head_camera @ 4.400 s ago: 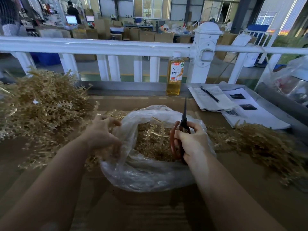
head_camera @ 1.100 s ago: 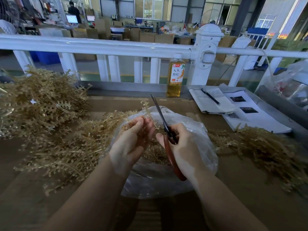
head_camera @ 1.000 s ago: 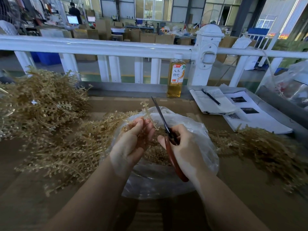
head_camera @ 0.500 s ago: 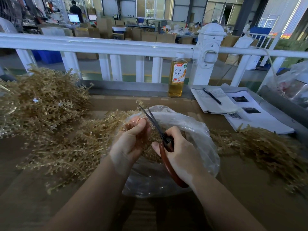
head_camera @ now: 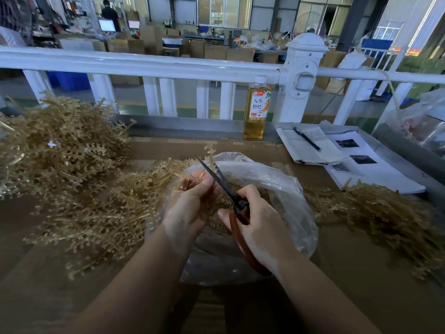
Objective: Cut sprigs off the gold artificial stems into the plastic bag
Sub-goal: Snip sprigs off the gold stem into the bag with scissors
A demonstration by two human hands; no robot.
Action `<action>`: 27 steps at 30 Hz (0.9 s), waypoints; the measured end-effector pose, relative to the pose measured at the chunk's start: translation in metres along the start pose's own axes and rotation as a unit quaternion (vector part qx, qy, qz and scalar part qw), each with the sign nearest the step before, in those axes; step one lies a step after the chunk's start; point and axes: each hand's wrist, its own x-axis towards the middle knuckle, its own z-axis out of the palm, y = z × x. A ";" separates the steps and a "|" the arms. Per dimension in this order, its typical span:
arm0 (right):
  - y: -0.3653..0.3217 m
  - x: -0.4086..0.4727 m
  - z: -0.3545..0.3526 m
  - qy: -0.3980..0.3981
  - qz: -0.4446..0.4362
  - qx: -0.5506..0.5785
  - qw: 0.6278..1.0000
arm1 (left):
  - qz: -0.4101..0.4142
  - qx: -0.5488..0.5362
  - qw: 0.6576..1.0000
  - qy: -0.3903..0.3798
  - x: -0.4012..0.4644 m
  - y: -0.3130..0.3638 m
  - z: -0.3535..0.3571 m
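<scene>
Since half a second ago our right hand (head_camera: 261,225) has brought the red-handled, dark-bladed scissors (head_camera: 237,208) a touch nearer our left hand (head_camera: 190,208), and the blades, parted then, now lie almost together. Four seconds back the scissors stood upright and our left hand was down at the bag's left edge.

Our right hand curls round the red handles, thumb on the near side, with the blades slanting up and to the left. Our left hand is raised beside them, fingers bent and pinching a thin gold artificial sprig (head_camera: 210,153) whose tip rises just past the blade tips. Both hands hang over the mouth of the clear crumpled plastic bag (head_camera: 284,189), which holds cut gold pieces. Heaped gold artificial stems (head_camera: 72,165) lie left of our left hand; another gold pile (head_camera: 375,213) lies right of our right hand.

Beyond the hands stands an amber drink bottle (head_camera: 257,109) with a white cap; its label reads 人参枸杞. Further right lie an open notebook with a black pen (head_camera: 307,139), its handwriting too small to read, and white printed sheets (head_camera: 361,165) showing dark photos.
</scene>
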 end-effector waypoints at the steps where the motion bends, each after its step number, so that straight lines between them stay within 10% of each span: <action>1: 0.000 0.000 -0.001 0.002 -0.001 0.000 1.000 | 0.002 0.004 1.000 -0.002 0.000 -0.001 -0.001; 27: 0.003 0.007 -0.011 0.037 0.044 0.080 0.995 | 0.074 0.079 0.994 -0.015 -0.002 0.008 -0.004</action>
